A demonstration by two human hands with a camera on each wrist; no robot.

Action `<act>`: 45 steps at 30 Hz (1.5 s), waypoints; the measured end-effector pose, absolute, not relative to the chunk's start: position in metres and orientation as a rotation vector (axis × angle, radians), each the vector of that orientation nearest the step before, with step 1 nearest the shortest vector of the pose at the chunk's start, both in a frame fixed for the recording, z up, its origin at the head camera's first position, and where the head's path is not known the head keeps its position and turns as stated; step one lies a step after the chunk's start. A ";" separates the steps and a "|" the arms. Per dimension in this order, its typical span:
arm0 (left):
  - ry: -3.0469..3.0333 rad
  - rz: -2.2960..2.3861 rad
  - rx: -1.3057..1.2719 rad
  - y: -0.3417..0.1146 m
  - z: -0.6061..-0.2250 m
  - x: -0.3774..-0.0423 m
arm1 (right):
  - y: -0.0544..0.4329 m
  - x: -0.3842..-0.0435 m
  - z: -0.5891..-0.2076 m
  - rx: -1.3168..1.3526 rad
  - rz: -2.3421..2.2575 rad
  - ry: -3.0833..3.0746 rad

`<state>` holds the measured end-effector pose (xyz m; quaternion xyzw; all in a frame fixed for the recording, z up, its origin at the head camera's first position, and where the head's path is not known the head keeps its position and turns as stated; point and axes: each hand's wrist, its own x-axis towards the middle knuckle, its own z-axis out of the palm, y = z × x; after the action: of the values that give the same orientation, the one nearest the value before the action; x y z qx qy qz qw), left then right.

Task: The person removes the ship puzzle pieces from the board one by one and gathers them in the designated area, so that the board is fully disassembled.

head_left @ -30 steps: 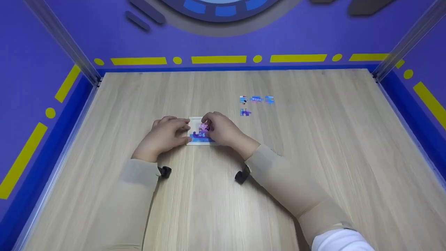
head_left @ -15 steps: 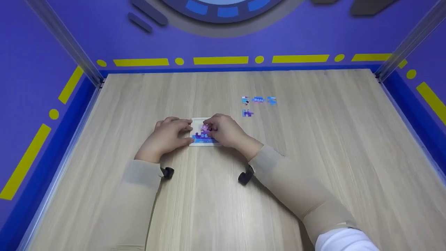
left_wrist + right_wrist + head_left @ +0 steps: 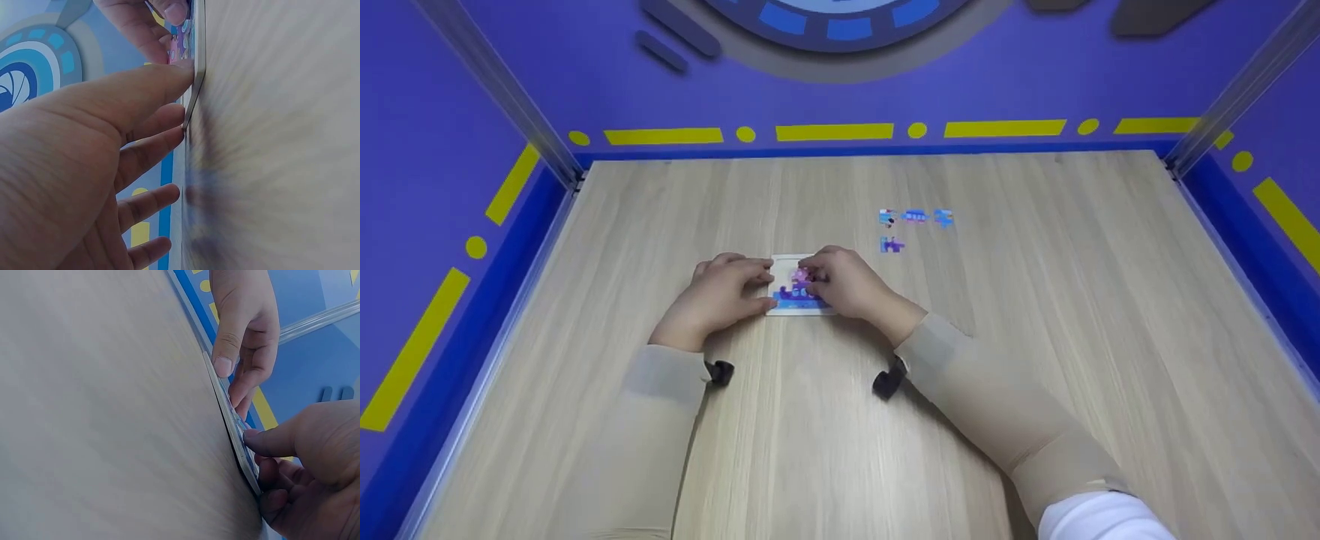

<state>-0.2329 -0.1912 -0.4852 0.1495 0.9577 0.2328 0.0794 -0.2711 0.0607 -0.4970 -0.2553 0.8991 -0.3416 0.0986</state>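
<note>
Purple booth walls with yellow dashes and dots, a blue strip along the base, and a pale wood-grain counter (image 3: 1035, 337) filling the floor of it. Near the middle of the counter, a small white-framed puzzle board (image 3: 799, 289), lying flat, partly filled with pink, purple and blue picture pieces.

Left hand (image 3: 718, 291) at the board's left edge: thumb tip and fingers pressed against the rim, fingers nearly straight, nothing pinched; same seen in the left wrist view, thumb (image 3: 152, 90) touching the thin edge of the board (image 3: 194, 84). Right hand (image 3: 844, 283) over the board's right half, fingers bent, one fingertip (image 3: 253, 437) pressing down on the picture surface near the board's edge (image 3: 233, 427); cannot tell whether a loose piece sits under it. In the right wrist view, left thumb and fingers (image 3: 242, 332) bracing the far rim.

Well apart, toward the back right of the board: 4 loose puzzle pieces, 3 in a row (image 3: 915, 217) and 1 purple piece (image 3: 891, 244) just in front of the row's left end. Beige sleeves on both forearms, a small black camera mount at each wrist (image 3: 721, 371) (image 3: 887, 381).
</note>
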 end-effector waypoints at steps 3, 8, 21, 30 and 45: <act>2.864 0.692 0.444 -0.191 -0.484 -0.232 | 0.060 -0.271 -0.496 -0.735 -1.033 2.658; 2.862 0.689 0.444 -0.190 -0.483 -0.232 | 0.061 -0.271 -0.495 -0.686 -1.091 2.638; 2.855 0.698 0.447 -0.191 -0.484 -0.233 | 0.070 -0.274 -0.497 -0.457 -1.549 2.357; 2.848 0.713 0.445 -0.192 -0.485 -0.233 | 0.068 -0.276 -0.497 -0.313 -1.741 2.166; 2.852 0.694 0.425 -0.190 -0.485 -0.233 | 0.073 -0.273 -0.484 -0.093 -1.964 1.844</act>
<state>-0.2330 -0.1904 -0.4854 0.1426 0.9579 0.2332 0.0877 -0.2734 0.0729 -0.4836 -0.0337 0.6671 -0.7105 0.2213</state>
